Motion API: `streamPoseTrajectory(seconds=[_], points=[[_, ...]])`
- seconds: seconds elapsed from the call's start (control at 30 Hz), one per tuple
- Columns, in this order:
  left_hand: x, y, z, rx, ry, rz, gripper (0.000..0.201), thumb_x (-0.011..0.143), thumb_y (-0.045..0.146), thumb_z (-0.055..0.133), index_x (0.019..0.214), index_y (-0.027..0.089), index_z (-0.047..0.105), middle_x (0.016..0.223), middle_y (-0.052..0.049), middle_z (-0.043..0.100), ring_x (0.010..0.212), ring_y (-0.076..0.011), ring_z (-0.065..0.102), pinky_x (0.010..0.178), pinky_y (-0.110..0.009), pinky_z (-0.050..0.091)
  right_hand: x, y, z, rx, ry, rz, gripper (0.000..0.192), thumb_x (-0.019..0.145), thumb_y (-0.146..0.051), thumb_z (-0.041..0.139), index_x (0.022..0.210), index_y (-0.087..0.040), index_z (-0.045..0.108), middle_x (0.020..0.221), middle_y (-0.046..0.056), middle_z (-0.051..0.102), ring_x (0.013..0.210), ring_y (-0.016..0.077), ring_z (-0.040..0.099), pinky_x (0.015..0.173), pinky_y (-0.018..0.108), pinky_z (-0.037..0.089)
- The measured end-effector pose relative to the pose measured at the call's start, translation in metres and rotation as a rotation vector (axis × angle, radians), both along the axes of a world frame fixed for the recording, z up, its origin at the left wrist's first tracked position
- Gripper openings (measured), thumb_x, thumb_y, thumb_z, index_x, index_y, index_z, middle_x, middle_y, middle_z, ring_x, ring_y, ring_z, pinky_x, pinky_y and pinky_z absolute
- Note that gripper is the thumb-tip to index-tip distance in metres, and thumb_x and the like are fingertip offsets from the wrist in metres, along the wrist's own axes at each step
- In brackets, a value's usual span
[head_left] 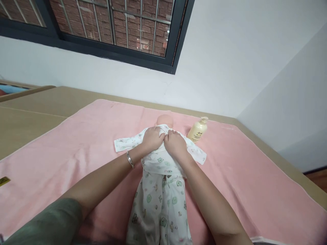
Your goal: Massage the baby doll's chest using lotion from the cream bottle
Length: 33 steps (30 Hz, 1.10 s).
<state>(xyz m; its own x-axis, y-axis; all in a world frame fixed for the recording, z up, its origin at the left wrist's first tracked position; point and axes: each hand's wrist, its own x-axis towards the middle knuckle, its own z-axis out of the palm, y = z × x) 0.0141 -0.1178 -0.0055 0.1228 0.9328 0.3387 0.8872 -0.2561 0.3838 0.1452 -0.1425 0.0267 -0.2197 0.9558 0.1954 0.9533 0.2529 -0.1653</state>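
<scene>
A bald baby doll [165, 119] lies stretched out in a white printed top [163, 163] and matching trousers [153, 200]; which way its face points, I cannot tell. Both sleeves are spread to the sides. My left hand [152, 139], a silver bangle on its wrist, rests on the upper left of the doll's torso. On the upper right lies my right hand [175, 143]. The thumbs nearly meet at the middle, just below the collar. The fingers lie over the cloth toward the shoulders, their tips partly hidden. Beside the right sleeve stands a pale yellow pump bottle [198, 130].
Under the doll is a pink blanket [89, 143], spread over a tan padded surface [33, 119]. A white wall [212, 85] and a dark-framed window [120, 56] with bars rise behind. Part of a yellow-and-black label [4, 180] shows at the left edge.
</scene>
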Motion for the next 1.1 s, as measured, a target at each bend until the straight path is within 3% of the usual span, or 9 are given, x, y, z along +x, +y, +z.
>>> streamPoseTrajectory(seconds=[0.17,0.37,0.53,0.63,0.7,0.9,0.97,1.1], points=[[0.001,-0.001,-0.002,0.003,0.007,0.003,0.036,0.095,0.032,0.04,0.112,0.012,0.064,0.118,-0.016,0.071,0.114,-0.031,0.064,0.103,-0.043,0.047,0.015,0.019,-0.007,-0.018,0.146,0.079,0.038,0.1,-0.029,0.036,0.125,-0.013,0.059,0.133,0.015,0.062,0.125,0.0276,0.054,0.104,0.036,0.038],[0.002,0.0,-0.007,0.027,-0.025,0.029,0.037,0.096,0.033,0.041,0.117,0.014,0.063,0.119,-0.014,0.071,0.118,-0.0298,0.062,0.105,-0.042,0.046,0.025,0.033,-0.015,-0.02,0.23,0.146,0.04,0.099,-0.037,0.039,0.123,-0.014,0.061,0.13,0.014,0.065,0.121,0.0266,0.057,0.105,0.037,0.038],[0.002,0.0,-0.012,0.049,-0.07,0.043,0.039,0.095,0.034,0.042,0.121,0.014,0.063,0.121,-0.014,0.071,0.12,-0.0288,0.061,0.106,-0.042,0.045,0.036,0.037,-0.013,-0.13,0.331,0.118,0.053,0.099,-0.046,0.042,0.14,-0.016,0.054,0.148,0.011,0.054,0.137,0.0247,0.048,0.112,0.036,0.035],[0.002,0.001,-0.013,0.059,-0.093,0.041,0.04,0.095,0.034,0.043,0.124,0.014,0.062,0.122,-0.013,0.07,0.12,-0.0287,0.061,0.107,-0.042,0.045,0.04,0.037,-0.01,-0.187,0.353,0.092,0.051,0.1,-0.047,0.039,0.138,-0.019,0.057,0.146,0.01,0.057,0.136,0.0255,0.051,0.111,0.038,0.037],[0.001,0.002,-0.015,0.064,-0.097,0.03,0.041,0.096,0.034,0.042,0.123,0.013,0.063,0.123,-0.014,0.07,0.119,-0.0293,0.062,0.107,-0.043,0.045,0.039,0.033,-0.006,-0.161,0.351,0.065,0.051,0.1,-0.045,0.04,0.138,-0.017,0.057,0.146,0.012,0.056,0.138,0.0276,0.048,0.111,0.04,0.038],[-0.001,0.004,-0.022,0.115,-0.148,0.02,0.043,0.099,0.03,0.034,0.127,0.013,0.062,0.133,-0.013,0.066,0.125,-0.0265,0.059,0.111,-0.041,0.043,0.022,0.015,0.005,0.1,0.402,0.03,0.059,0.098,-0.033,0.039,0.153,-0.012,0.038,0.163,0.015,0.03,0.151,0.0274,0.029,0.121,0.042,0.027],[-0.001,0.004,-0.024,0.126,-0.163,0.029,0.043,0.098,0.029,0.035,0.129,0.014,0.061,0.136,-0.013,0.064,0.128,-0.026,0.057,0.113,-0.041,0.042,0.016,0.012,0.002,0.14,0.353,0.046,0.057,0.098,-0.03,0.038,0.151,-0.011,0.04,0.162,0.016,0.034,0.15,0.0279,0.03,0.121,0.043,0.026],[-0.001,0.005,-0.026,0.128,-0.168,0.032,0.041,0.096,0.026,0.037,0.128,0.015,0.061,0.132,-0.012,0.067,0.125,-0.0259,0.059,0.112,-0.041,0.043,0.01,0.012,-0.007,0.036,0.195,0.085,0.049,0.099,-0.029,0.036,0.141,-0.011,0.052,0.151,0.018,0.049,0.142,0.0309,0.041,0.117,0.048,0.03]])
